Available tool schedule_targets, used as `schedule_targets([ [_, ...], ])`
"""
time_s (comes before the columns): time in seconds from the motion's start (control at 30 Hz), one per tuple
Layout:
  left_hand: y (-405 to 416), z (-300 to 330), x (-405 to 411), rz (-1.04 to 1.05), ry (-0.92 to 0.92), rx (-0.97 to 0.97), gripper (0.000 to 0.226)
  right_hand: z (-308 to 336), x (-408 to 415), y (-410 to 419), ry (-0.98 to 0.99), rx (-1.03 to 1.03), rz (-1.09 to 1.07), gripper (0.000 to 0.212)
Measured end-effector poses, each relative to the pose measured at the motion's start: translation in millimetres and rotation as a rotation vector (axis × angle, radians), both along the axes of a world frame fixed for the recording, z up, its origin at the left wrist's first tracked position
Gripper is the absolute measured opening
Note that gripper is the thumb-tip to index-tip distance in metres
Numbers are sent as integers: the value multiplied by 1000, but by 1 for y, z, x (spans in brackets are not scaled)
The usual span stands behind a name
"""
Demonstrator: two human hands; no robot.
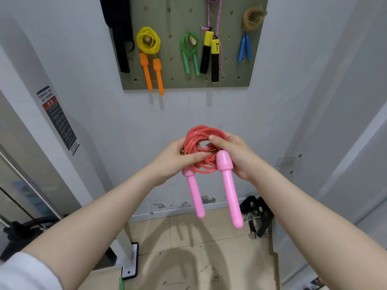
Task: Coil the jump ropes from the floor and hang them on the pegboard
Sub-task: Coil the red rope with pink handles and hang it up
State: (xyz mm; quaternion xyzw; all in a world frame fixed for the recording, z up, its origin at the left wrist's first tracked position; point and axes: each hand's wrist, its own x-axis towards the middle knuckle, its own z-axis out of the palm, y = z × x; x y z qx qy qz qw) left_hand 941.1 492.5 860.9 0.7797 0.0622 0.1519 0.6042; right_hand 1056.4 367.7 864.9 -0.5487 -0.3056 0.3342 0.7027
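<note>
Coiled pink jump rope (199,147) held below the pegboard (184,80).
Left hand (173,162) and right hand (236,155) both grip the coil; handles hang down.

Pegboard (234,65) holds four coiled ropes; black gear (258,218) on floor (188,258).

Coiled red jump rope (199,147) (pink handles (228,187) dangling) below green pegboard (178,80)

Free pegboard (173,65) holes lie between yellow rope (148,40) and green rope (189,46).
</note>
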Motion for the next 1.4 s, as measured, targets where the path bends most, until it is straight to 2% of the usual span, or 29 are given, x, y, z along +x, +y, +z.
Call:
schedule_targets([
  [0.07,0,8,6,91,-48,34,11,8,1,3,7,10,26,15],
  [0.1,0,13,10,149,-63,53,12,11,3,6,-58,-3,17,20],
  [0.2,5,32,21,300,-120,58,24,29,3,14,-305,-48,-62,48],
  [0.27,10,48,27,353,-140,74,23,43,4,19,-496,-83,-146,67],
  [0.33,17,67,32,362,-126,152,20,59,9,25,-668,-94,-220,75],
  [0.4,21,87,37,328,-121,249,17,78,15,30,-693,-46,-204,70],
  [0.53,32,131,50,316,-147,359,13,123,36,40,-721,31,-203,41],
  [0.6,38,151,58,314,-165,375,19,145,49,42,-719,72,-154,26],
  [0.67,43,169,69,294,-180,362,26,163,62,45,-687,110,-112,20],
  [0.77,51,191,89,314,-226,361,18,184,84,50,-653,152,-72,17],
  [0.87,58,209,112,322,-289,317,20,201,107,58,-661,204,-78,15],
  [1.07,80,229,159,236,-385,207,12,227,163,87,-707,250,-73,21],
  [1.4,165,247,221,469,-419,229,13,260,241,187,-734,262,102,19],
])
